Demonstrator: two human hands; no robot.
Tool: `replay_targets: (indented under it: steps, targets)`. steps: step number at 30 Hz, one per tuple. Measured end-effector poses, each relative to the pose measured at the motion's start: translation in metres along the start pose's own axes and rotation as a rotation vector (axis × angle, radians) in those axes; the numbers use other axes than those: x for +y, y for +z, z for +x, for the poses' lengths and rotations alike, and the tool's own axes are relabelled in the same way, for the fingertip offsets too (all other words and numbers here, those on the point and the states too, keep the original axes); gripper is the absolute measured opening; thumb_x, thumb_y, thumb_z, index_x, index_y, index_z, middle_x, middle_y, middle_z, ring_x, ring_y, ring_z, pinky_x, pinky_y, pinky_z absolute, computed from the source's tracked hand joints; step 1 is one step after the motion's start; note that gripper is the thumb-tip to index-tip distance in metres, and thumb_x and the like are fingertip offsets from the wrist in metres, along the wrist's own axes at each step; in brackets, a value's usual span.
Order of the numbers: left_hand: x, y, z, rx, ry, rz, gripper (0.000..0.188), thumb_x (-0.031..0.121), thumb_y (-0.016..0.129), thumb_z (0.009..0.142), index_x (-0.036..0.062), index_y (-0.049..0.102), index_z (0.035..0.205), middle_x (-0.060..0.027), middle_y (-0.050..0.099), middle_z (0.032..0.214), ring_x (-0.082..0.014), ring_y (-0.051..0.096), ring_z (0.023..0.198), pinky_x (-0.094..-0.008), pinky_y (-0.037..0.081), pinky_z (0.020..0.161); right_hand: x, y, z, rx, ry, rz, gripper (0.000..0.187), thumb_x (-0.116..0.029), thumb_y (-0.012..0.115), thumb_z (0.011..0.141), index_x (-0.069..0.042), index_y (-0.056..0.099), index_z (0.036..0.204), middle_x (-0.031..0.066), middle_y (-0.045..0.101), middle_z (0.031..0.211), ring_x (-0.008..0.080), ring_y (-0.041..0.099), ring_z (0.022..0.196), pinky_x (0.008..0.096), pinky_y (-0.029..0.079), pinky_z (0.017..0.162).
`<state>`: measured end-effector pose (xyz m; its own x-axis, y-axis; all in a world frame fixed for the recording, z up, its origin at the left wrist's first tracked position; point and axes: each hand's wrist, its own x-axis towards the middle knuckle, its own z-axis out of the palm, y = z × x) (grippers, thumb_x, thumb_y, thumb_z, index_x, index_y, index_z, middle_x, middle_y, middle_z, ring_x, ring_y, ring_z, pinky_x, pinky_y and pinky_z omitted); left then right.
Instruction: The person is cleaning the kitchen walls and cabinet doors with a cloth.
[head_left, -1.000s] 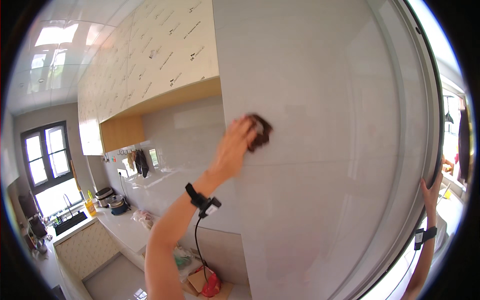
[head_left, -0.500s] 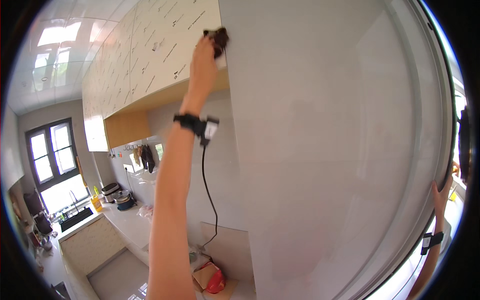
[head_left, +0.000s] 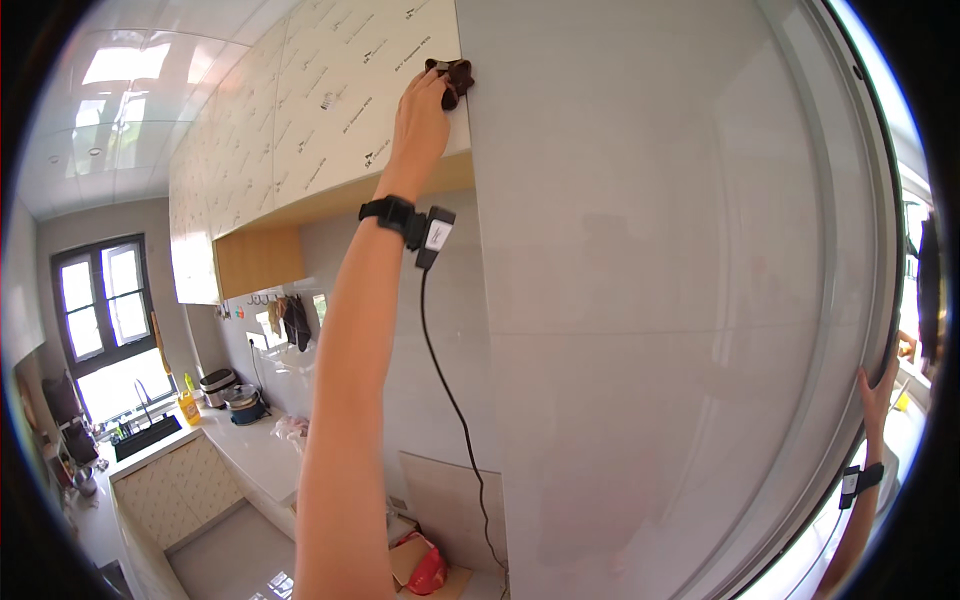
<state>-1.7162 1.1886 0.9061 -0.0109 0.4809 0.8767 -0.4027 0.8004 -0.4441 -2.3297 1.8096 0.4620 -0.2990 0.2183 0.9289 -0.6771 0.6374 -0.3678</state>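
My left hand (head_left: 420,115) is raised high, its fingers closed on a dark brown cloth (head_left: 457,82). The cloth lies against the right edge of the pale upper cabinet (head_left: 350,90), where it meets a smooth grey wall panel (head_left: 640,250). Far to the right, my right hand (head_left: 878,385) grips the edge of a door frame (head_left: 868,250), thumb apart from the fingers. Its fingertips are partly hidden. Both wrists wear black straps with small devices, and a black cable (head_left: 455,400) hangs from the left one.
Below the cabinet is a white countertop (head_left: 250,445) with a pot (head_left: 244,402), a rice cooker (head_left: 217,385) and a yellow bottle (head_left: 189,407). A black sink (head_left: 148,437) sits by the window (head_left: 105,310). A red object (head_left: 427,573) rests on cardboard at the bottom.
My left hand and the cloth have shifted slightly right in the view, along with the cabinet edge. The cable has swung right. My right hand keeps its hold on the frame.
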Motion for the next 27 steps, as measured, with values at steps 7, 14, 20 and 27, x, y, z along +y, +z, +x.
replay_targets:
  steps: [7,14,20,27]
  targets:
    - [0.04,0.002,-0.076,0.033,-0.056,0.06,0.034,-0.013,0.049,0.082,-0.0089,0.065,0.111,-0.026,0.061,0.13,-0.0431,0.051,0.127,-0.0476,0.042,0.106,0.002,-0.008,-0.001,-0.025,0.021,0.098,0.099,-0.041,0.071,0.085,-0.022,0.014,0.163,0.0178,0.024,0.164,0.0405,0.026,0.149,0.0579,0.029,0.12]
    - [0.008,-0.013,-0.033,0.01,0.028,0.127,0.043,-0.013,0.049,0.078,-0.0087,0.065,0.118,-0.0271,0.06,0.133,-0.044,0.053,0.127,-0.0488,0.042,0.108,-0.005,0.002,0.002,-0.038,0.018,0.112,0.099,-0.036,0.073,0.084,-0.018,0.015,0.162,0.0184,0.025,0.163,0.04,0.028,0.148,0.054,0.026,0.121]
    - [0.044,-0.009,-0.082,-0.018,-0.07,0.128,0.028,-0.007,0.051,0.087,-0.0056,0.065,0.111,-0.0171,0.061,0.131,-0.0379,0.052,0.126,-0.0481,0.042,0.105,0.002,-0.002,-0.003,-0.045,0.04,0.127,0.096,-0.04,0.071,0.086,-0.01,0.018,0.16,0.0197,0.027,0.162,0.0398,0.031,0.146,0.0513,0.027,0.121]
    - [0.021,-0.004,-0.011,0.004,0.05,0.12,0.036,-0.011,0.05,0.081,-0.0059,0.066,0.113,-0.0213,0.065,0.121,-0.0424,0.058,0.116,-0.0458,0.048,0.096,-0.006,-0.012,-0.005,-0.056,0.077,0.131,0.094,-0.041,0.071,0.086,-0.009,0.021,0.159,0.0206,0.028,0.16,0.04,0.031,0.146,0.0494,0.028,0.12]
